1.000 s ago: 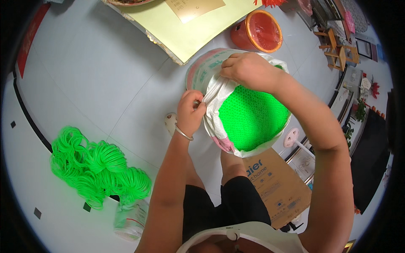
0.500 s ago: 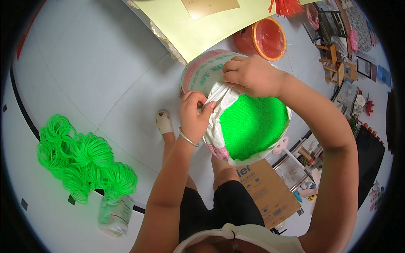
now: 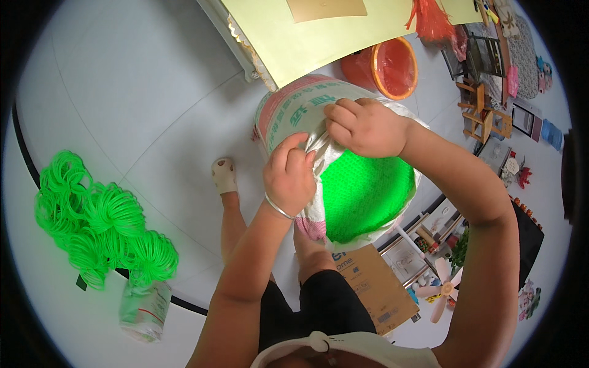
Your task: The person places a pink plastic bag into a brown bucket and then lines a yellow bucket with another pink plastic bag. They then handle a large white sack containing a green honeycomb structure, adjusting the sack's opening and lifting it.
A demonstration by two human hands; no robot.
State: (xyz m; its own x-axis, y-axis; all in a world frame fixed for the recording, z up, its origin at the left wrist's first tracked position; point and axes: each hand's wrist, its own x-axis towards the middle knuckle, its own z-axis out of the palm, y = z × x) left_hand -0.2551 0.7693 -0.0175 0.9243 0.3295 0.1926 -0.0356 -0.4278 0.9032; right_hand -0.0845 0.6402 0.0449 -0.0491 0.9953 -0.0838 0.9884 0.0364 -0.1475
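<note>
A large white woven sack [image 3: 288, 109] with red and green printing stands before me. Bright green mesh-like material [image 3: 368, 190] fills its mouth. On the near left of the opening, my left hand [image 3: 289, 175] has its fingers curled on the sack's white rim; a silver bangle circles that wrist. My right hand [image 3: 366, 127] grips the same rim a little further right, knuckles up. Gathered, folded cloth lies between the two hands. The fingertips of both are partly hidden by the fabric.
Several coils of green plastic rings [image 3: 104, 221] lie on the floor at left, beside a clear plastic bag [image 3: 145, 310]. A yellow-green table [image 3: 294, 46] stands ahead, with an orange bucket [image 3: 394, 69] next to it. A cardboard box [image 3: 374, 291] lies near my legs.
My hands have come closer together along the sack's rim, gathering the cloth between them. The view has shifted slightly, so the coils appear further left.
</note>
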